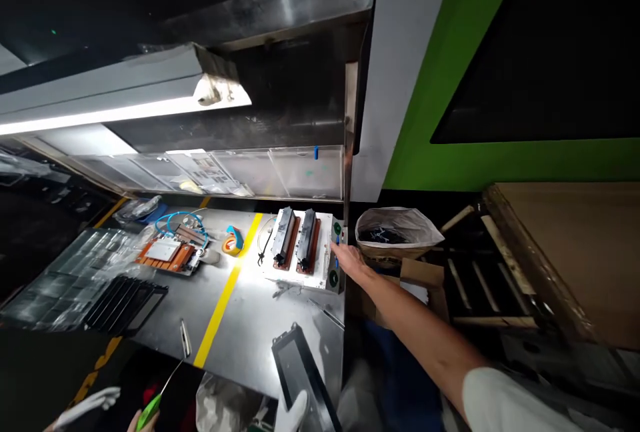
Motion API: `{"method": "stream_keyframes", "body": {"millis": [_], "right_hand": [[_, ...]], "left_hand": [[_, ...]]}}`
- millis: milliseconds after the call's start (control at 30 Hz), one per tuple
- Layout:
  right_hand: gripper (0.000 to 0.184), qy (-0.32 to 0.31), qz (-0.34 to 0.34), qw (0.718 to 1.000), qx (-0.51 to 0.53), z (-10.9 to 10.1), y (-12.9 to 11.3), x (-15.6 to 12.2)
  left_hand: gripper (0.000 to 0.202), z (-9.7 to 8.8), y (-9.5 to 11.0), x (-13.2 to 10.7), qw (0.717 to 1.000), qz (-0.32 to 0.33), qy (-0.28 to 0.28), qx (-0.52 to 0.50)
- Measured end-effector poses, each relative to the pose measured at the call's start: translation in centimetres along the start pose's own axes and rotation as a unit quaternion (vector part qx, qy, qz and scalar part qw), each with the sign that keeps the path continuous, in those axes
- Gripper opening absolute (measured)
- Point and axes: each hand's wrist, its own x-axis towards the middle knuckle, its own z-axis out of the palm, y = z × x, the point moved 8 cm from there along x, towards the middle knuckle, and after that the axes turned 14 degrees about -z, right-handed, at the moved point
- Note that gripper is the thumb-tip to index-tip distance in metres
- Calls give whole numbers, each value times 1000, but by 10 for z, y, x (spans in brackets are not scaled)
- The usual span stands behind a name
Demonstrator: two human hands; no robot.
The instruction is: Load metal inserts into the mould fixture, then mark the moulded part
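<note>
My left hand [295, 411], in a white glove, grips a black rectangular frame [313, 379] with a dark panel at the near edge of the bench. My bare right hand [349, 260] reaches from the right to the side of a white fixture [324, 252], its fingers stretched toward the panel between two green buttons and beside a small blue part. The fingertips are at the fixture's edge; whether they press anything I cannot tell. On the fixture two long dark bars [285, 235] lie side by side on brown bases.
A co-worker's gloved hand [93, 409] and other hand with a green screwdriver [149, 412] are at lower left. An orange fixture [167, 253], tape dispenser [233, 242], black frames [123, 305] and a cutter [185, 337] lie on the bench. A lined bin [395, 225] stands right.
</note>
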Motion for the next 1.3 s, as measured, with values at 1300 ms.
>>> {"method": "stream_keyframes", "body": {"millis": [1300], "right_hand": [[53,258,-52,925,274,-119,-89,-267]], "left_hand": [[85,222,181,-375,898,84,-420,-102]]}}
